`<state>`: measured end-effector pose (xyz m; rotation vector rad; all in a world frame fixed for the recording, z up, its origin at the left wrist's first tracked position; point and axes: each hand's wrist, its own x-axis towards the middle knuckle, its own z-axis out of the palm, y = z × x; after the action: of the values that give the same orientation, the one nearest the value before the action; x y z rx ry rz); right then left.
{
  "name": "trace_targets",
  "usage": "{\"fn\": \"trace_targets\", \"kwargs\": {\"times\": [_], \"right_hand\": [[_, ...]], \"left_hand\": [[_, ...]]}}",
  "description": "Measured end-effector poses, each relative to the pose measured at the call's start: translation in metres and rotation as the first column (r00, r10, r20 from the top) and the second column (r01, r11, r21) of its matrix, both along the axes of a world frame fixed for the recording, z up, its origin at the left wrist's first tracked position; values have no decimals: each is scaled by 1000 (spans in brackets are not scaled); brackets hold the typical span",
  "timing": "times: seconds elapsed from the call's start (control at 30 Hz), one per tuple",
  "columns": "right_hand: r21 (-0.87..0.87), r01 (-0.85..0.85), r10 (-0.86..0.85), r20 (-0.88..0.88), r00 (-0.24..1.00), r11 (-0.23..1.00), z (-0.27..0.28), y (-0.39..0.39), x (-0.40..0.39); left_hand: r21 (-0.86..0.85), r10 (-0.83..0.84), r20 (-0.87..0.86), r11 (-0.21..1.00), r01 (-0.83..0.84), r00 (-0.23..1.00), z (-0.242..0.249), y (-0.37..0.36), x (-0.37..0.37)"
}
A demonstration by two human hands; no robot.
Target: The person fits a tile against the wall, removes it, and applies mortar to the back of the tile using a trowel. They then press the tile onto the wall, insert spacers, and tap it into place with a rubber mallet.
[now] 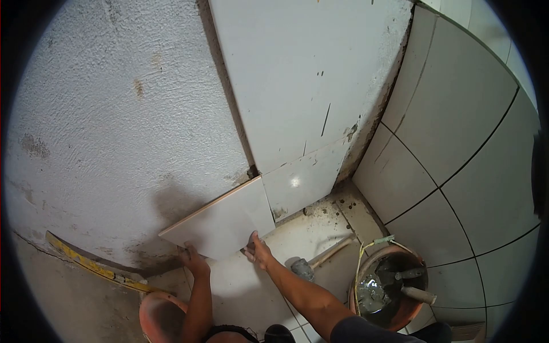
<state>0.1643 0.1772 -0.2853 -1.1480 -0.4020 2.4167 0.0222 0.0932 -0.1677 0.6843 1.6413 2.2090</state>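
A white rectangular wall tile (pixel 220 220) stands tilted against the foot of the rough wall, its right edge beside a fixed tile (pixel 306 177). My left hand (pixel 193 260) grips the tile's lower left edge, fingers partly hidden behind it. At the lower right edge my right hand (pixel 258 250) holds the same tile, thumb on its face and fingers beneath. A rubber mallet (pixel 303 268) with a wooden handle lies on the floor to the right of my right forearm.
A bucket (pixel 422 271) with wet grey mix and a trowel (pixel 418 294) stands at right. A yellow spirit level (pixel 94 266) leans along the wall at left, near an orange bucket (pixel 162 320). Grey tiles (pixel 457 114) cover the right wall; the left wall (pixel 126 126) is rough.
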Motion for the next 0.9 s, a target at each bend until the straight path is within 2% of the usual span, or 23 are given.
{"fn": "trace_targets", "kwargs": {"times": [0.07, 0.13, 0.23, 0.43, 0.5, 0.53, 0.6, 0.63, 0.73, 0.8, 0.9], "right_hand": [[1, 26, -26, 6, 1000, 1000, -3, 1, -3], [35, 48, -47, -23, 999, 998, -4, 4, -6], [-10, 70, -71, -48, 996, 997, -4, 10, -9], [-20, 37, -39, -64, 997, 999, -16, 15, -17], [16, 68, -66, -106, 992, 998, -17, 18, -18], [-7, 81, -81, -92, 992, 997, -16, 18, -18], [-1, 66, -66, -123, 990, 998, -19, 20, -18], [11, 60, -57, -155, 986, 998, -21, 20, -19], [-8, 64, -65, -167, 984, 998, -17, 21, -20], [4, 76, -75, -153, 985, 997, -12, 22, -20], [18, 75, -70, -174, 982, 997, -10, 23, -19]], "left_hand": [[8, 19, 27, 1000, -19, 999, -17, 1, -12], [18, 39, 55, 999, -41, 998, -19, -1, -15], [-108, 39, 34, 994, -35, 999, -19, 0, -21], [-111, 112, 51, 988, -105, 992, -13, 11, -17], [-24, -11, 1, 1000, 11, 1000, -12, 13, -18], [-32, -4, 3, 999, 4, 1000, -10, 15, -15], [-117, 158, 129, 983, -144, 979, -7, 17, -9], [-120, 169, 129, 981, -154, 977, -11, 16, -13], [-67, 109, 149, 993, -100, 983, -22, 12, -20], [-167, -3, 103, 986, 20, 995, -22, 9, -24], [-133, 100, 79, 987, -89, 992, -23, 13, -21]]}}
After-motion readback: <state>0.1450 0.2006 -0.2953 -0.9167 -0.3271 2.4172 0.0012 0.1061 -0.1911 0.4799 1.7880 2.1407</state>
